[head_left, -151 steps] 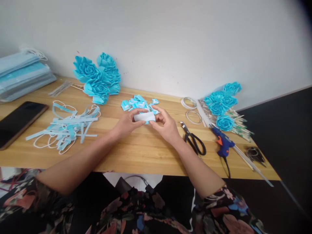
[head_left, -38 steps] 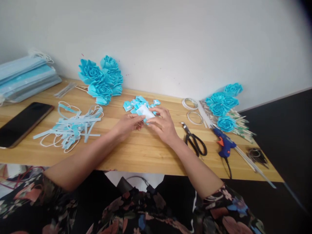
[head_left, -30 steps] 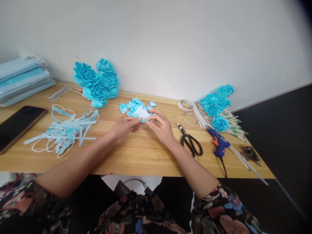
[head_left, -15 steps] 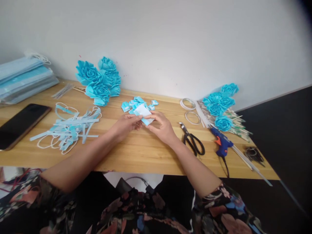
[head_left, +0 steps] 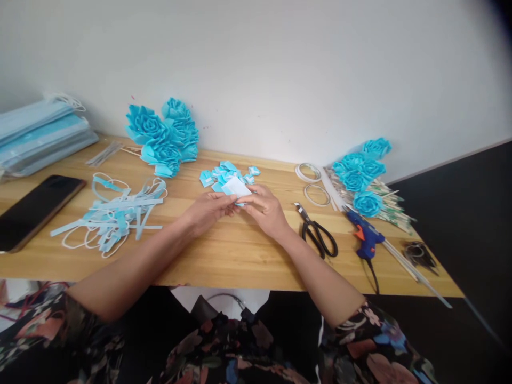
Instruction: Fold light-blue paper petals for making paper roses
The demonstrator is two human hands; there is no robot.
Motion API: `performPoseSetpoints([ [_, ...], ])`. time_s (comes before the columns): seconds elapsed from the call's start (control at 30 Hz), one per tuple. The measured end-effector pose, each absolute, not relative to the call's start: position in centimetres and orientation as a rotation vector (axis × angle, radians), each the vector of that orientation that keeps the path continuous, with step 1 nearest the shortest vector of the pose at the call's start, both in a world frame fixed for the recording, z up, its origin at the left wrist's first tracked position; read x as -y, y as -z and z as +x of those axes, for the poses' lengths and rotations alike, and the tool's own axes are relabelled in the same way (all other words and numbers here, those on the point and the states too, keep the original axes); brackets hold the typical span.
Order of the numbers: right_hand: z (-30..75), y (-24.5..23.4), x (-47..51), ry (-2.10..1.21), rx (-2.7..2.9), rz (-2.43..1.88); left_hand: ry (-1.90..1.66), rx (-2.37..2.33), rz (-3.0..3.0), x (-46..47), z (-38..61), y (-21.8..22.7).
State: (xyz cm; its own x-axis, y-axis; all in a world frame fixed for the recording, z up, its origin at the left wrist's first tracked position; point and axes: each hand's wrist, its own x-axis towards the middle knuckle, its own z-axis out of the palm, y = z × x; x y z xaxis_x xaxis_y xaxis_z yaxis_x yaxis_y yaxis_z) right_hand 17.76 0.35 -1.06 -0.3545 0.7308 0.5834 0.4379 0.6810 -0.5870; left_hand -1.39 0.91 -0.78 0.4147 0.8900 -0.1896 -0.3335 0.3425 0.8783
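Note:
Between my two hands is a small blue-and-white piece of folded mask fabric (head_left: 237, 188), its white face turned up. My left hand (head_left: 210, 210) pinches its near left edge with thumb and fingers. From the other side my right hand (head_left: 264, 209) grips the near right edge, and the fingertips of both hands almost meet. Just beyond them a loose pile of folded blue petals (head_left: 227, 169) lies on the wooden table (head_left: 236, 261). The underside of the held piece and some fingertips are hidden.
Left: trimmed mask straps (head_left: 116, 213), a phone (head_left: 38, 210), stacked face masks (head_left: 40, 133) and blue fabric roses (head_left: 164, 133). Right: black-handled scissors (head_left: 316, 232), tape rolls (head_left: 317, 194), a blue glue gun (head_left: 366, 234), glue sticks (head_left: 404, 264) and more roses (head_left: 360, 170). A wall (head_left: 256, 80) stands behind.
The held piece has turned slightly, and its white face shows more squarely. My fingers have drawn closer together along its near edge. The view has shifted a little.

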Motion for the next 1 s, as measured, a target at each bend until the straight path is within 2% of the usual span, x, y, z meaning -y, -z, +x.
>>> performPoseSetpoints([
  [0.27,17.34,0.92,-0.10,-0.583,1.890,-0.958,-0.956,-0.890,0.987,-0.94,-1.27,1.06],
  [0.53,16.98,0.56,0.34,-0.937,1.615,-1.067,-0.956,-0.953,1.098,-0.73,-1.23,0.57],
  [1.0,17.05,0.41,0.21,-0.871,1.586,-1.054,-0.942,-0.989,1.161,-0.72,-1.20,0.55],
])
